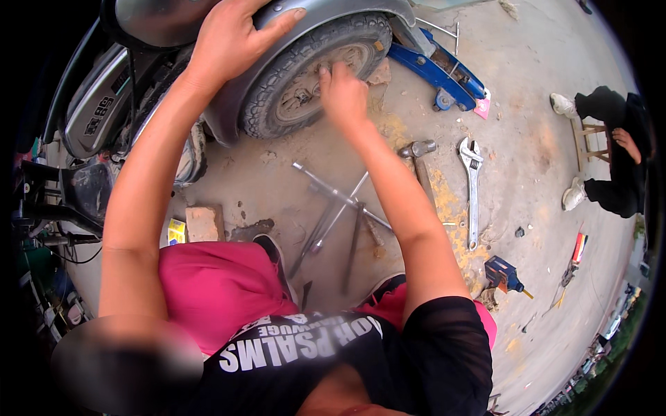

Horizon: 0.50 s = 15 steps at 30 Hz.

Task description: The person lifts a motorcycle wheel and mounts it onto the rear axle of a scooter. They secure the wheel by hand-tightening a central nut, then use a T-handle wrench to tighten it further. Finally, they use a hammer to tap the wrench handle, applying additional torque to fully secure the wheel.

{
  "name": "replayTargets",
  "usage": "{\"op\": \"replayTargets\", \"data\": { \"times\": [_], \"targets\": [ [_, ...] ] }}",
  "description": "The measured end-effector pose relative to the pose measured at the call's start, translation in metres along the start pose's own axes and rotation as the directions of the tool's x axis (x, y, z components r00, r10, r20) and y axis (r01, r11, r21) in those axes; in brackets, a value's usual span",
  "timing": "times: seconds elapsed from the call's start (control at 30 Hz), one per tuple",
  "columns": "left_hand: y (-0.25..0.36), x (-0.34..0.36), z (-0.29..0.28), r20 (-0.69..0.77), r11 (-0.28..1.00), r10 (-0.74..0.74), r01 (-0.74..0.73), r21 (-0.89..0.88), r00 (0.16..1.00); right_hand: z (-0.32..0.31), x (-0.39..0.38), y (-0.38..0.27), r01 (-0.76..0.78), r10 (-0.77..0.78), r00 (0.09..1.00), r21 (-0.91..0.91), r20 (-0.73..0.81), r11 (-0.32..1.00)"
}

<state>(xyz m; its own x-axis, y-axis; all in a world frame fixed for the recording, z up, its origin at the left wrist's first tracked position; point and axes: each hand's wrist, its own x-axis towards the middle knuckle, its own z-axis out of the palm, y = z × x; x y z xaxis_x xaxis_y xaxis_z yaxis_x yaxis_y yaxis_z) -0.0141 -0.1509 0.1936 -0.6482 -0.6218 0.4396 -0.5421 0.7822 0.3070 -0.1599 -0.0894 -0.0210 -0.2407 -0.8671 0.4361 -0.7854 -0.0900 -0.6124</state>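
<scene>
Wheel (300, 96) of a grey vehicle is shown at upper centre, tilted in view, with a dusty hub and a black treaded tyre set beneath a curved grey fender (325, 15). Two bare forearms are stretched toward it from below. The left hand (232, 36) is laid on the fender, its thumb spread well away from the fingers, whose tips are cut off by the upper edge. The right hand (345, 98) is held at the hub, its fingers curled inward; whether anything is pinched between them cannot be told. Beneath the hands, on stained concrete, a cross-shaped wheel wrench (338, 195) is seen, partly blurred, with a dark bar (355, 239) near its middle. A hammer (417, 149) is partly hidden by the right forearm, and just beside it a silver adjustable wrench (473, 197) is laid lengthwise. Nearer the person's right elbow, a dark blue power drill (502, 273) is tipped on its side. To the right of the tyre, a blue floor jack (437, 69) is placed, with a pink packet (483, 105) at its end. At left, a brick (205, 223) and a yellow box (177, 231) are set near a pink-clad knee (218, 284). At far right, another person (610, 104) in dark clothes is seated by a wooden stool frame (593, 149).
</scene>
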Motion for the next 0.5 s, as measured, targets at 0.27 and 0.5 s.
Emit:
{"op": "replayTargets", "data": {
  "times": [0.27, 0.5],
  "targets": [
    [-0.011, -0.001, 0.004, -0.060, 0.999, 0.042, -0.041, 0.022, 0.997, -0.013, -0.022, -0.029, -0.398, 0.380, 0.916, 0.168, 0.126, 0.902],
    [-0.012, 0.003, 0.009, -0.081, 0.997, 0.079, -0.079, -0.007, 0.994, 0.047, -0.053, -0.045, -0.677, 0.625, 0.694, 0.620, 0.358, 0.397]
  ]
}}
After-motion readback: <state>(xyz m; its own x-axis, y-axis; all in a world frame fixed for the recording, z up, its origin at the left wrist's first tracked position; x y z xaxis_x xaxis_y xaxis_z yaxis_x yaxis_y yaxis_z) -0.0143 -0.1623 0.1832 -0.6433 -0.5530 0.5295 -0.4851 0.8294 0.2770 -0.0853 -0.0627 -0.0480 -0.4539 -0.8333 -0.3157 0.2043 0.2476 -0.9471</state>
